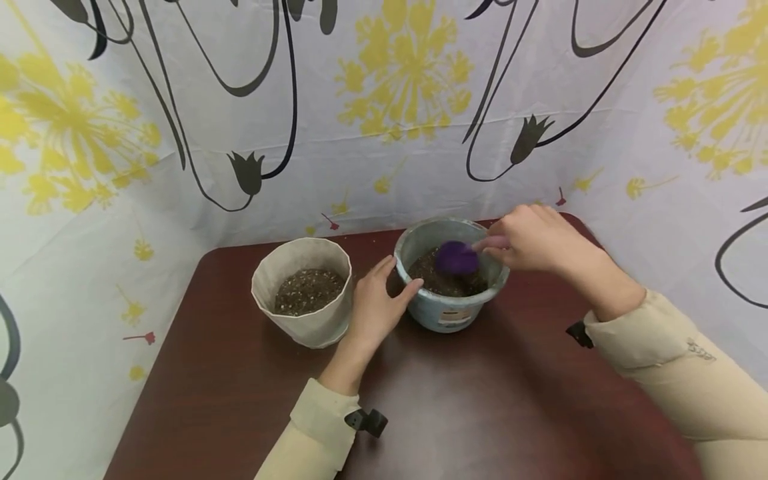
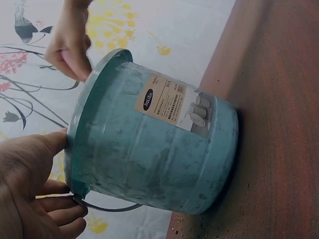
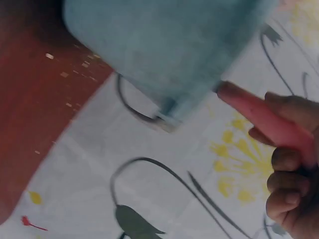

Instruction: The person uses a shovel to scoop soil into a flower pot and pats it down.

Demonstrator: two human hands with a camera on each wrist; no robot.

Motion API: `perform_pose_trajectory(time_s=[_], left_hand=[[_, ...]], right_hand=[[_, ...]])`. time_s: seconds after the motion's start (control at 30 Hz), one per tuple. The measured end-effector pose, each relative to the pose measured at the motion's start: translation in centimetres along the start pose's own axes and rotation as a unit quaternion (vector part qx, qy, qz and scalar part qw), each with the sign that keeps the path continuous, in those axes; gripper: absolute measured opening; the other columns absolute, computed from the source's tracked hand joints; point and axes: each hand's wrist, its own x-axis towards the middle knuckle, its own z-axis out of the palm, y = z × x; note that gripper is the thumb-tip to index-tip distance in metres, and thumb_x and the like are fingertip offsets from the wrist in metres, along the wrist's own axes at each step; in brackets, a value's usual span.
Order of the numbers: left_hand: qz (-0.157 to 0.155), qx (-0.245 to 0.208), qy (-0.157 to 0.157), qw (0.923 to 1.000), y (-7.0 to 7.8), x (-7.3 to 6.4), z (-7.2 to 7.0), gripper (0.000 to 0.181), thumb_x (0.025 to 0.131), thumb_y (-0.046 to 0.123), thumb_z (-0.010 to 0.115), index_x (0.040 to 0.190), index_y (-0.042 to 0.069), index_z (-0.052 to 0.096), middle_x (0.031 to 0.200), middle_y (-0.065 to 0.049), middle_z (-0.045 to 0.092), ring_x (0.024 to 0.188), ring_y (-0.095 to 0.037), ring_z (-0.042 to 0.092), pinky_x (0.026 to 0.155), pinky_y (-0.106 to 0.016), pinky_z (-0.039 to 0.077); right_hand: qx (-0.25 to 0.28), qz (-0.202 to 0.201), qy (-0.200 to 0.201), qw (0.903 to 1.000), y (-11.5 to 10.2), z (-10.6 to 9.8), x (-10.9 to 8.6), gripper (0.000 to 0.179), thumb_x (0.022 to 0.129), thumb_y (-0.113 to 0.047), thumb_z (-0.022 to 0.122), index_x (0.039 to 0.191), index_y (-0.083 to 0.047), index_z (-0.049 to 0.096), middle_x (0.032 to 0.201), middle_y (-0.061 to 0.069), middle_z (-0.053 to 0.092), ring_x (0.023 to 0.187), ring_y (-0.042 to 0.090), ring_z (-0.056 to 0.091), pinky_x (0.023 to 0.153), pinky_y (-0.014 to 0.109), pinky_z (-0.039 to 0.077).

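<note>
My right hand grips the pink handle of a small trowel above the right rim of a blue-green bucket. The trowel's purple blade is inside the bucket, over dark soil; its exact contact with the soil is blurred. At the bucket's left side, my left hand touches the rim with its thumb, its fingers spread loosely beside the rim near the thin dark handle. Left of that hand stands a cream pot with a scalloped rim, partly filled with speckled soil.
Both containers stand near the back of a dark reddish-brown table. Behind it hangs a white cloth with yellow and grey flower prints. Soil crumbs lie on the table by the bucket. The bucket bears a paper label.
</note>
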Motion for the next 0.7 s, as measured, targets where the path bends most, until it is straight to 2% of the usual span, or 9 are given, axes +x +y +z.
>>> perform_pose_trajectory(time_s=[0.1,0.17,0.27,0.37,0.43,0.5,0.53,0.6,0.7], left_hand=[[0.003,-0.004,0.005,1.0,0.0,0.0,0.1,0.072,0.092,0.051,0.07,0.143,0.003,0.057,0.148,-0.011,0.054,0.137,-0.033,0.05,0.114,-0.046,0.039],[0.005,-0.006,0.009,0.9999,0.0,0.1,0.2,0.071,0.092,0.051,0.071,0.143,0.002,0.057,0.147,-0.011,0.055,0.136,-0.032,0.051,0.114,-0.045,0.04],[0.007,-0.004,0.011,0.9999,-0.2,0.1,0.2,0.071,0.091,0.05,0.072,0.142,0.002,0.058,0.147,-0.011,0.056,0.135,-0.032,0.052,0.113,-0.045,0.04],[0.007,-0.002,0.01,0.9999,-0.2,0.1,0.3,0.07,0.091,0.05,0.072,0.142,0.003,0.058,0.146,-0.011,0.056,0.135,-0.031,0.052,0.113,-0.045,0.04],[0.007,-0.002,0.01,0.9999,-0.2,0.0,0.2,0.07,0.091,0.05,0.072,0.141,0.002,0.059,0.146,-0.011,0.056,0.135,-0.032,0.052,0.113,-0.046,0.041],[0.007,-0.001,0.009,0.9999,-0.1,0.0,0.2,0.07,0.092,0.05,0.072,0.141,0.003,0.058,0.146,-0.011,0.056,0.135,-0.032,0.052,0.113,-0.046,0.04],[0.007,-0.002,0.008,0.9999,-0.1,0.0,0.2,0.07,0.092,0.05,0.072,0.142,0.003,0.058,0.146,-0.011,0.056,0.135,-0.032,0.052,0.113,-0.047,0.04],[0.008,-0.002,0.008,0.9999,-0.1,-0.1,0.2,0.07,0.092,0.05,0.072,0.141,0.002,0.059,0.146,-0.011,0.056,0.135,-0.032,0.052,0.113,-0.047,0.04],[0.007,-0.001,0.01,0.9999,-0.1,0.0,0.2,0.07,0.091,0.05,0.072,0.142,0.003,0.059,0.146,-0.011,0.056,0.135,-0.032,0.052,0.113,-0.046,0.04]], right_hand=[[-0.031,0.008,0.042,0.9986,-0.2,-0.6,0.0,0.026,0.09,-0.016,0.071,0.064,-0.016,0.065,0.052,-0.002,0.047,0.042,0.022,0.045,0.037,0.041,0.037],[-0.068,-0.001,0.058,0.996,-0.5,-0.5,0.2,0.025,0.091,-0.016,0.07,0.067,-0.013,0.064,0.055,0.001,0.049,0.042,0.025,0.047,0.037,0.044,0.04],[-0.129,-0.051,0.075,0.9875,-0.7,0.8,0.5,0.019,0.09,-0.014,0.073,0.073,-0.01,0.066,0.058,0.005,0.053,0.041,0.023,0.045,0.034,0.042,0.04],[-0.172,-0.105,0.092,0.9751,-0.3,2.2,0.6,0.043,0.09,-0.019,0.077,0.058,-0.012,0.049,0.053,0.002,0.044,0.04,0.014,0.033,0.032,0.035,0.035],[-0.175,-0.124,0.077,0.9737,0.0,2.6,0.5,0.055,0.087,-0.024,0.08,0.052,-0.016,0.038,0.049,-0.002,0.032,0.043,0.01,0.024,0.033,0.031,0.028],[-0.157,-0.121,0.034,0.9797,0.2,2.6,0.6,0.062,0.087,-0.03,0.079,0.049,-0.02,0.031,0.049,-0.007,0.022,0.047,0.008,0.018,0.036,0.029,0.023],[-0.144,-0.115,0.005,0.9828,0.2,2.6,0.6,0.061,0.088,-0.031,0.078,0.049,-0.021,0.032,0.049,-0.008,0.02,0.048,0.008,0.017,0.038,0.028,0.021],[-0.113,-0.1,-0.045,0.9876,0.2,2.6,0.8,0.053,0.089,-0.032,0.078,0.048,-0.021,0.045,0.048,-0.009,0.023,0.046,0.009,0.022,0.039,0.028,0.022],[-0.07,-0.069,-0.086,0.9915,0.1,2.7,1.2,0.048,0.092,-0.033,0.075,0.052,-0.019,0.053,0.048,-0.007,0.03,0.042,0.01,0.033,0.038,0.03,0.031]])
